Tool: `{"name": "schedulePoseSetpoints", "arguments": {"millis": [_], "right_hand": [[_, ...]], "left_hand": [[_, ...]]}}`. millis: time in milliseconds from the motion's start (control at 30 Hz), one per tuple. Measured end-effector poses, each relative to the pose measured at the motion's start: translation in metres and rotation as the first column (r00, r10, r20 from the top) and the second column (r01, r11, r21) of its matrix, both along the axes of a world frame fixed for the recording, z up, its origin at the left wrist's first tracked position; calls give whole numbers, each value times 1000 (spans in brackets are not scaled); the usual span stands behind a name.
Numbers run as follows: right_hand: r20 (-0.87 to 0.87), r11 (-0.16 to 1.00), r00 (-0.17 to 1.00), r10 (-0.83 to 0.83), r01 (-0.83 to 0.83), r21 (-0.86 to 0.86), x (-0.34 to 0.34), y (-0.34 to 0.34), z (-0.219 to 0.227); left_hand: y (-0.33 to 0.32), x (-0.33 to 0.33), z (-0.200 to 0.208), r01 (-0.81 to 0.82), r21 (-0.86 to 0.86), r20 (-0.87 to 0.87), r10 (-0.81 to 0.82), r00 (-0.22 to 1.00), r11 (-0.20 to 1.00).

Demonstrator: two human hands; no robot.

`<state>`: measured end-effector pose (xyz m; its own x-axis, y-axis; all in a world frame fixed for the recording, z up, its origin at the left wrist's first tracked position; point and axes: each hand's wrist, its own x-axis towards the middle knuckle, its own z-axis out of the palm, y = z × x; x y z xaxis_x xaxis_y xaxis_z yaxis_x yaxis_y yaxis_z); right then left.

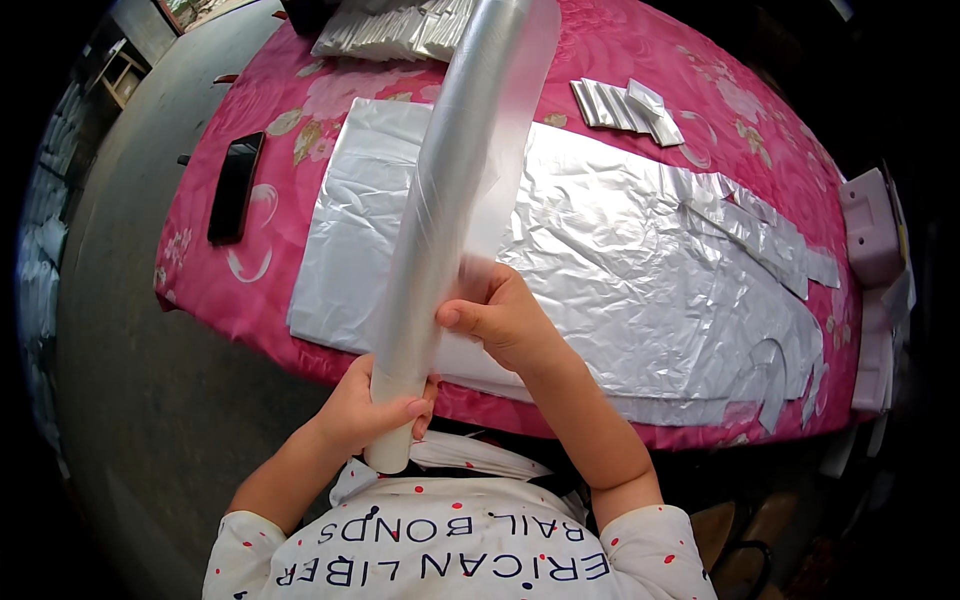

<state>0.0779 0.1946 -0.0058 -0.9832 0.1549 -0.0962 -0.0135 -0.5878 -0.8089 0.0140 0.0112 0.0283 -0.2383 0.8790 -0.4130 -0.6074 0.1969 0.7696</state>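
A long roll of clear plastic film (430, 220) stands tilted upright in front of me, its top running out of the picture's upper edge. My left hand (375, 410) is wrapped round its lower end, just above the pale core. Higher up, my right hand (500, 315) is closed at the roll's right side, thumb in front and some fingers hidden behind the loose film. Beneath the roll, a stack of shiny white plastic bags (620, 270) lies flat on the table, handles toward the right.
A pink flowered cloth covers the table (290, 95). On it lie a black phone (236, 190) at the left, small folded white packets (615, 108) at the far right and a pile of folded white packets (385, 30) at the back. Pink plastic chairs (870, 235) stand beyond the right edge.
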Motion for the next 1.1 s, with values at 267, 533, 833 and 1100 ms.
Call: {"name": "schedulePoseSetpoints", "arguments": {"millis": [267, 533, 833, 1100], "right_hand": [[-12, 996, 996, -90, 90, -6, 8, 16, 17], [-11, 999, 999, -54, 53, -5, 10, 19, 13], [14, 999, 1000, 23, -24, 24, 17, 22, 10], [-150, 985, 980, 131, -111, 132, 21, 6, 17]], "left_hand": [[19, -3, 8, 8, 32, 83, -11, 996, 999], [20, -2, 2, -9, 45, 116, 4, 993, 999], [21, 0, 0, 31, 96, 156, -46, 987, 995], [9, -7, -33, 310, 474, 509, -544, 667, 824]]}}
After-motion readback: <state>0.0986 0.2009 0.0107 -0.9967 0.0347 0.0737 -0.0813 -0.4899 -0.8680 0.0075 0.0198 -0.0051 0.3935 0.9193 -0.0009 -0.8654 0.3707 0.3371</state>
